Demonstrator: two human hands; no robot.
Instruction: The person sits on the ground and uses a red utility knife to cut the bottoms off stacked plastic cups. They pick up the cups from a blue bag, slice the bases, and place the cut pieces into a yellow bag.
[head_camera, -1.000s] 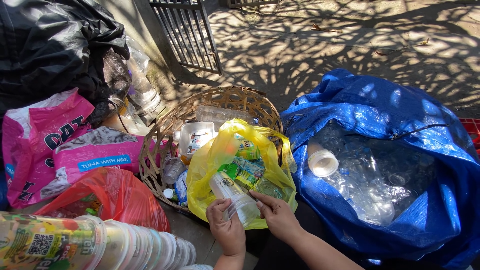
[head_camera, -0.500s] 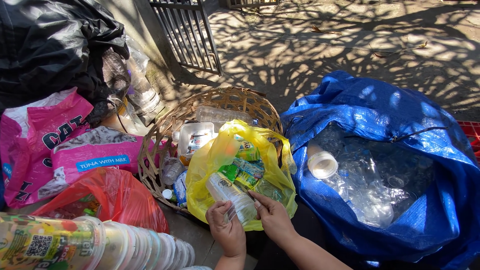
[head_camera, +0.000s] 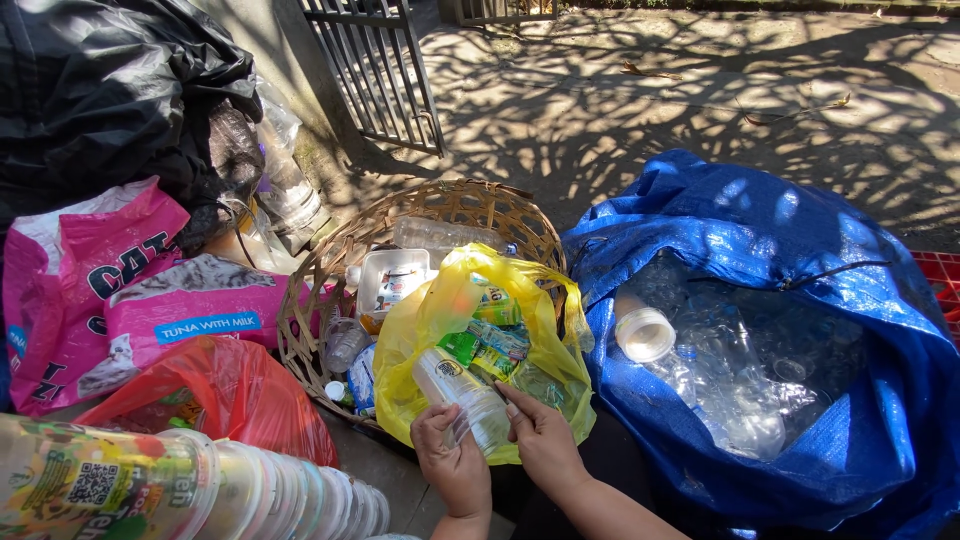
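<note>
1. 2 hands meet over 1 clear plastic cup (head_camera: 462, 398) at the mouth of a yellow plastic bag (head_camera: 440, 310); the cup lies tilted, its base toward the basket and its rim toward the person.
2. The left hand (head_camera: 455, 465) curls round the cup's near end from below, fingers (head_camera: 440, 420) wrapped on its wall and gripping it.
3. The right hand (head_camera: 545, 440) comes in from the side, its fingertips (head_camera: 512, 400) pinched on the cup's wall near the rim; whether they pick at a label or only steady it, I cannot tell.
4. The yellow bag sits in the front of a woven basket (head_camera: 500, 205) and holds green and yellow wrappers and small packs, so it looks only partly gone through.
5. The basket also carries a white tray (head_camera: 395, 275), a clear bottle and other small containers, seemingly unsorted.
6. Just right of the basket, a blue sack (head_camera: 760, 230) lies open with many clear bottles and a white cup (head_camera: 645, 335) inside, which suggests a good share of clear plastic is already collected there.
7. A nested row of cups (head_camera: 290, 495) lies at the lower left, beside a red bag (head_camera: 220, 385), pink pet-food sacks (head_camera: 180, 305) and a black bag (head_camera: 100, 90).
</note>
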